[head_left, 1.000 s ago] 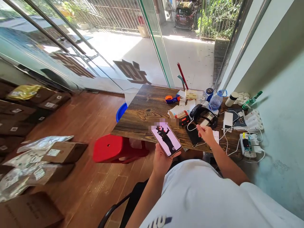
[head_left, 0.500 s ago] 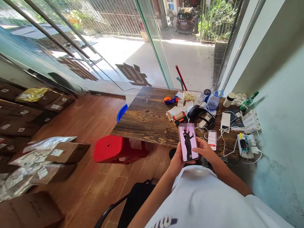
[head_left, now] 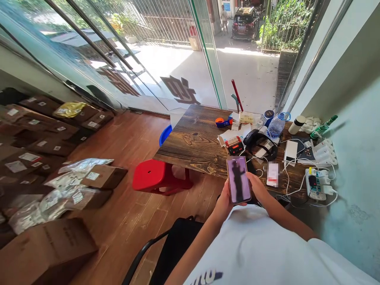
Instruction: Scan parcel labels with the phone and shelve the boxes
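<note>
- We have our left hand (head_left: 223, 200) closed around the lower left of a phone (head_left: 239, 184), its fingers mostly hidden behind the case.
- Our right hand (head_left: 257, 187) is at the phone's right edge, the thumb beside the screen; whether its fingers grip the back, we cannot tell.
- The phone sits in front of our white shirt (head_left: 252, 245), near the table's close edge, screen towards us. It shows a dark standing figure on pale violet (too blurred for us to make out more).
- We judge the step in hand to be viewing or working the screen. Any touch from here would call for the left hand to bear the weight, leaving the right thumb free to move without tipping the phone.
- Just beyond our right hand, a white rectangular thing with a red bar (head_left: 272, 170) lies on the wooden table (head_left: 192, 138), near trailing white cables.
- Farther out we have a black strapped device (head_left: 252, 136), a black-and-red device (head_left: 236, 148), a white box-shaped device (head_left: 291, 151) and a loaded power strip (head_left: 317, 194) by the wall.
- To our left, a red stool (head_left: 150, 172) stands partly under the table, with cardboard boxes (head_left: 102, 176) well apart on the floor.
</note>
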{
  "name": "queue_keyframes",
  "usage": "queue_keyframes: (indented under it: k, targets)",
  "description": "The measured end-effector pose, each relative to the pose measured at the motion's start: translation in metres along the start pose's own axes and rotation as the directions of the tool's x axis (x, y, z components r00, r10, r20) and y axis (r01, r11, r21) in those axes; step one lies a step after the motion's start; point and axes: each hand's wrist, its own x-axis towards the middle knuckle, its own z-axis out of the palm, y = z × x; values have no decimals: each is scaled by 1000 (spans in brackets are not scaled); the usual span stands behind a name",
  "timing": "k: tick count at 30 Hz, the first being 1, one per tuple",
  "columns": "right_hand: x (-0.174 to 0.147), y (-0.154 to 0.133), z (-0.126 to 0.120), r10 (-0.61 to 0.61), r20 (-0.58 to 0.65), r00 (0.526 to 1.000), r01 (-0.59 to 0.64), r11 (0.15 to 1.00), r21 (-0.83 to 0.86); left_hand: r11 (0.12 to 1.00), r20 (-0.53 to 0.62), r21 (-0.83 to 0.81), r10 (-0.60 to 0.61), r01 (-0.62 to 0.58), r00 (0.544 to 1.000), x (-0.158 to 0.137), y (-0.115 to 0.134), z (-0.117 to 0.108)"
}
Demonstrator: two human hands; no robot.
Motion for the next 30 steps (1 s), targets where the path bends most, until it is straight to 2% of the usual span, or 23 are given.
queue_keyframes:
  k: [8,12,17,24,30]
  targets:
    - [-3,0,40,-80,-36,996,77,994,-84,999,-86,-41,-30,26,996,-6,27,-17]
    - [2,6,73,-130,-77,989,119,984,-131,999,-28,-37,-6,5,1000,-14,48,-33]
    - [15,17,109,-145,-71,987,136,983,-123,1000,22,4,22,-22,1000,-24,79,-60]
    - [22,8,152,-139,115,984,147,987,-66,994,114,103,-37,26,993,-41,127,-101]
    - [32,19,201,-148,32,988,148,989,0,985,98,153,-89,73,991,-48,151,-141]
